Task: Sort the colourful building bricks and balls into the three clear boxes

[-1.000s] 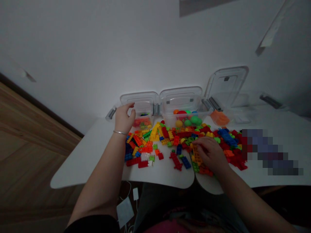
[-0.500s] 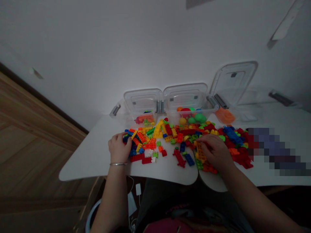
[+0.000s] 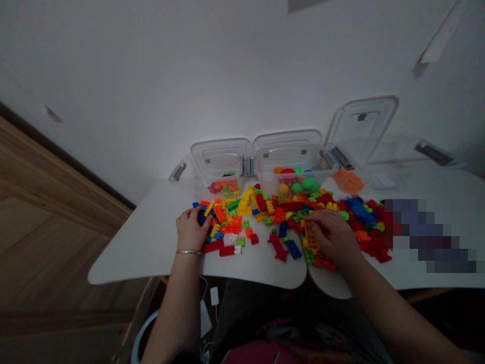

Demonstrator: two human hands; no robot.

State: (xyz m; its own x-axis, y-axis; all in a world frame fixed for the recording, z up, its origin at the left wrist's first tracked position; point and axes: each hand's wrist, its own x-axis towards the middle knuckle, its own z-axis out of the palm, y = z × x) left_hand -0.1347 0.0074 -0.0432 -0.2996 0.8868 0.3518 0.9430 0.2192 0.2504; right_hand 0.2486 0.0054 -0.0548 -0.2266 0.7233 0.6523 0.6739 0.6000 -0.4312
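Note:
My left hand is at the left end of a heap of colourful toy building bricks, thumb and fingers curved around dark blue bricks. On the right part of the heap, my right hand has its fingers pinched together at a yellow building brick; its fingertips are partly hidden. Green and orange bricks lie under and beside that hand. Between the hands are a red wheeled base piece, a blue brick, orange bricks and a stack of yellow bricks.
Clear plastic boxes with raised lids stand along the wall behind the heap. One holds coloured balls or toy fruit. An orange piece is in the right box. Red and blue pieces pile up at right, beside a pixelated patch. Two white tabletops meet near my right hand.
My left hand has shifted slightly right, further over the blue bricks. My right hand stays at the yellow brick with little visible change. The whole view has moved a little.

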